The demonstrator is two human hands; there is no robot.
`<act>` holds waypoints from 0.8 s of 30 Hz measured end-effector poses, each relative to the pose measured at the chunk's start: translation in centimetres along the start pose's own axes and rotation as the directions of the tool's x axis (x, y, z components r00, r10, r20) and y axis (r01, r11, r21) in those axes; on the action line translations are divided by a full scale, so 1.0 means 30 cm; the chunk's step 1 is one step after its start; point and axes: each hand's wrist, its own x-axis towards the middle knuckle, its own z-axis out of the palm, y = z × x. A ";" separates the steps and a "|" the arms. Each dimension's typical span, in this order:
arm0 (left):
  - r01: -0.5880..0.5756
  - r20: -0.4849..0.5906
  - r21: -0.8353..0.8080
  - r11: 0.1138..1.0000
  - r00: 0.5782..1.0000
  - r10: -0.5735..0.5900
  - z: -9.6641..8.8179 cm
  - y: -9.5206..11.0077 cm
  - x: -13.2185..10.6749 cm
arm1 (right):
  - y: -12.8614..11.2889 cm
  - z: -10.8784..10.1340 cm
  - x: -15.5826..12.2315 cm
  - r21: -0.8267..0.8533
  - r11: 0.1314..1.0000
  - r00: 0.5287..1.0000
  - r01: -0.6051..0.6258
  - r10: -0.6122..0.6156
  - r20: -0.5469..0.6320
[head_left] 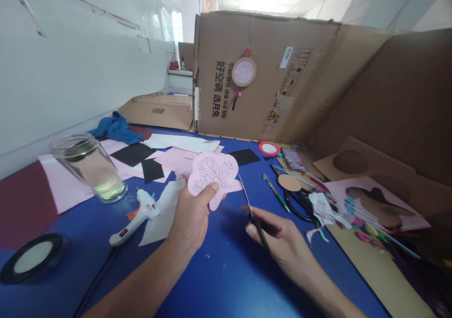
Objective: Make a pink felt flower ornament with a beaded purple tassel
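Observation:
My left hand pinches a pink paper cutout with a scalloped edge and a line drawing on it, holding it up above the blue table. My right hand is closed around a thin pair of scissors, whose blades point up and away toward the right edge of the cutout. The blade tip sits just beside the paper.
A glass jar with yellowish liquid, a white glue gun and a tape roll lie at the left. Pink, black and white paper sheets lie behind. Pens and scraps crowd the right. Cardboard walls stand behind.

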 end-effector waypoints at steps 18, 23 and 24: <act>0.007 0.019 0.001 1.000 1.000 -0.007 -0.006 0.000 0.010 | 0.021 -0.006 0.003 -0.012 1.000 1.000 0.009 -0.009 0.013; 0.010 0.028 -0.012 1.000 1.000 -0.009 -0.003 0.006 0.011 | 0.026 -0.008 0.004 -0.015 1.000 1.000 0.009 -0.009 0.021; 0.013 0.030 -0.009 1.000 0.999 -0.013 -0.004 0.007 0.012 | 0.027 -0.009 0.004 -0.014 1.000 1.000 0.010 -0.010 0.026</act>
